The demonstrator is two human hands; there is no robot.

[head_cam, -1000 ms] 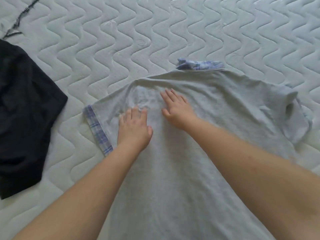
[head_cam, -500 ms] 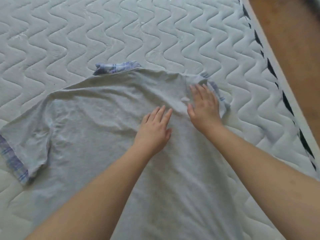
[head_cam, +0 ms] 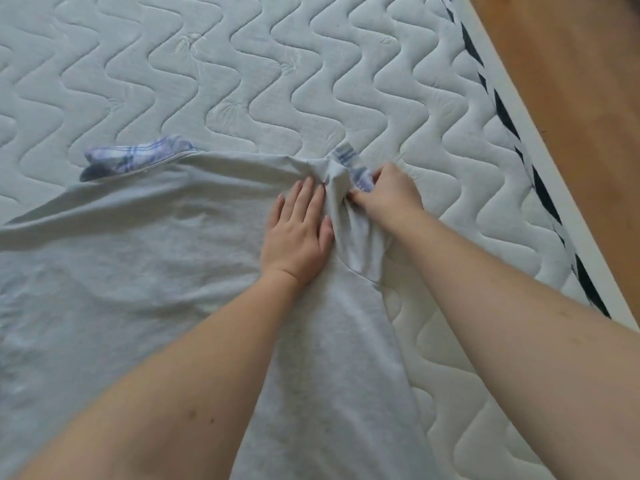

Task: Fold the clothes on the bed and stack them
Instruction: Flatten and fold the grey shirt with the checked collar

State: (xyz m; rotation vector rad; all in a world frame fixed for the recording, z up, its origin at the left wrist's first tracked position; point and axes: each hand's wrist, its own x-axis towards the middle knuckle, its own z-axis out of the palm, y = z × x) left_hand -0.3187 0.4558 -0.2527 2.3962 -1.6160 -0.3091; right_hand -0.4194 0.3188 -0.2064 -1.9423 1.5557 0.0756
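Right hand [head_cam: 389, 194] no longer flat on grey shirt [head_cam: 138, 271]: fingers now curl round plaid-trimmed right sleeve [head_cam: 349, 174], bunching it up off mattress [head_cam: 242, 81] into raised fold. Left hand [head_cam: 298, 233] moves from mid-chest to just beside that fold, palm flat, fingers straight, pressing fabric. Hands now nearly touching. View drifts right since a second ago: black garment gone from sight, mattress edge and wooden floor [head_cam: 571, 81] come in.

Mattress [head_cam: 242, 64] beyond shirt [head_cam: 138, 271] bare; edge [head_cam: 540, 161] right.
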